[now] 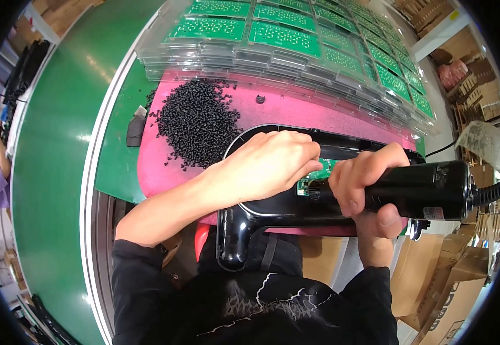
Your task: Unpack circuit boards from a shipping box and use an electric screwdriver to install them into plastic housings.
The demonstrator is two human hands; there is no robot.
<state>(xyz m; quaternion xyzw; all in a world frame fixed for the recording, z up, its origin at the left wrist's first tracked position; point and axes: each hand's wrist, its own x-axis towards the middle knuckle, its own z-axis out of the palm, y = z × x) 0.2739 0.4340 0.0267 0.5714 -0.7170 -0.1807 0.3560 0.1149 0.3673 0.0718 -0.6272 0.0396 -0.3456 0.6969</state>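
Observation:
A glossy black plastic housing (296, 211) lies in front of me, partly on the pink mat (159, 164). Inside it sits a small green circuit board (327, 165), much of it hidden by my hands. My right hand (368, 175) is wrapped round a thick black electric screwdriver (425, 187), held nearly level with its tip end pointing left at the board. My left hand (276, 161) reaches over the housing with curled fingers, thumb and forefinger pressed together beside the board's edge near the tip. Whatever is between those fingers, if anything, cannot be made out.
A heap of small black screws (198, 123) covers the mat's left part. Beyond it, clear trays (296, 63) of green circuit boards are stacked. A green conveyor belt (54, 172) with a white edge runs along the left. Cardboard boxes (451, 299) stand at the lower right.

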